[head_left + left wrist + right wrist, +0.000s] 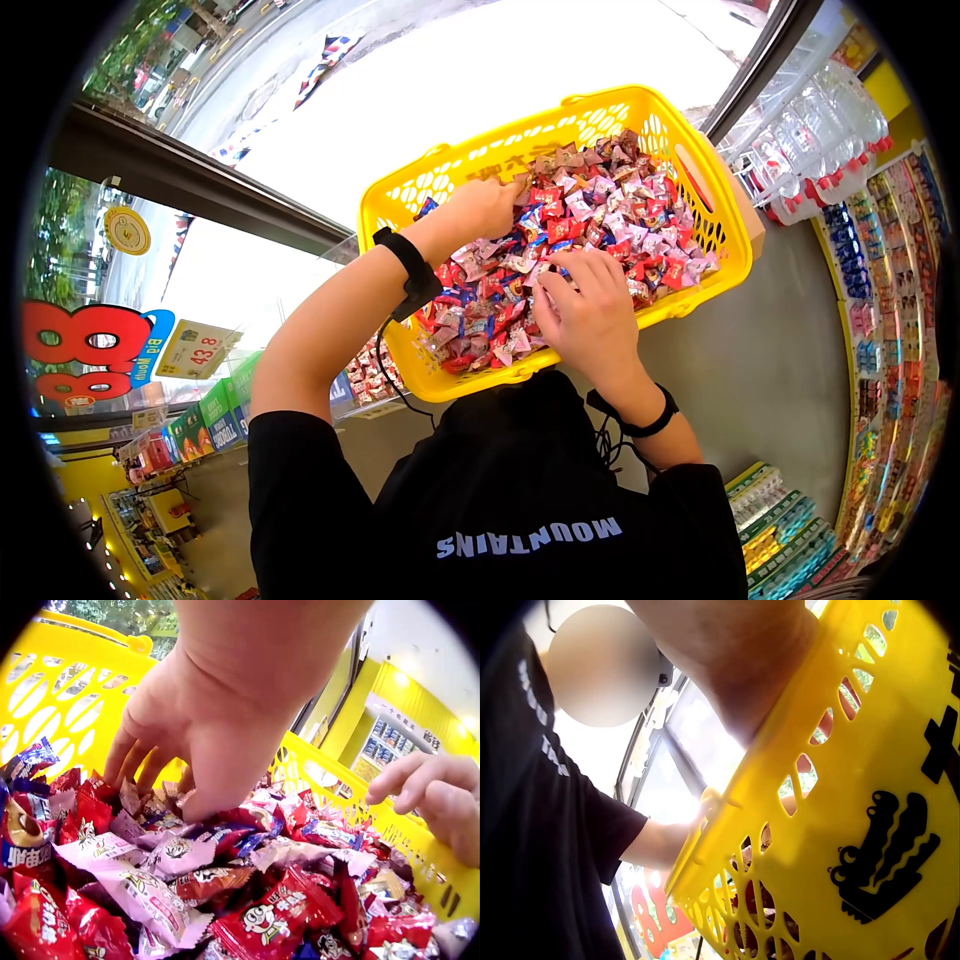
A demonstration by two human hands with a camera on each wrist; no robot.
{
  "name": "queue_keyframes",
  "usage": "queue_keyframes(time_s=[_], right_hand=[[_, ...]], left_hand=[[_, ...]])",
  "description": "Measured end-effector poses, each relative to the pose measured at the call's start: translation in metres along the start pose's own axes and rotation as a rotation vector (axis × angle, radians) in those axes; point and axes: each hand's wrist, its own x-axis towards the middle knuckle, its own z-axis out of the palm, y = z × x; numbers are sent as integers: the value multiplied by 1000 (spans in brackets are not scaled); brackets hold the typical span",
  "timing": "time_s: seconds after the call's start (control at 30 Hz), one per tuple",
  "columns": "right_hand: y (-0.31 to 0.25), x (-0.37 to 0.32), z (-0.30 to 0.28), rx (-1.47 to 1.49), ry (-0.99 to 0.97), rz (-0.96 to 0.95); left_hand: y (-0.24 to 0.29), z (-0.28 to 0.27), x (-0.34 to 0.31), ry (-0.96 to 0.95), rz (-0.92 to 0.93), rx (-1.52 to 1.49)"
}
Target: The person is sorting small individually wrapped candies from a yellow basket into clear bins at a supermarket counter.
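Head: candies point(600, 212) heaped in yellow basket point(733, 232), walls pen them in; right hand point(597, 318) half open, seemingly empty
Left wrist: left hand point(206, 727) bent down among candies, likely for reach; fingertips buried, can't tell grip
Right wrist: basket side blocks fingers

Centre of the head view: the basket point(715, 170) is bright yellow; the wrappers point(580, 208) inside mix red, pale pink, blue and brown. Lower middle of the left wrist view, a red wrapper point(277, 915) carries a white cartoon figure and white lettering. Right of the right wrist view, a black toothed animal print point(885, 859) marks the yellow. Bottom of the head view, the shirt point(560, 480) is black with white letters; the floor point(770, 370) is grey.
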Motion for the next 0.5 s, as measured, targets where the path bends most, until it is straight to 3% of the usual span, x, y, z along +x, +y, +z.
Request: queue_keyframes(time_s=[0.07, 0.4, 0.5], right_hand=[[0, 1, -1, 4, -3, 0], [0, 0, -3, 10, -16, 17], [-3, 1, -5, 3, -3, 37]], left_hand=[[8, 2, -5, 95, -7, -39], [7, 8, 12, 85, 8, 180], [10, 11, 5, 279, 86, 179]])
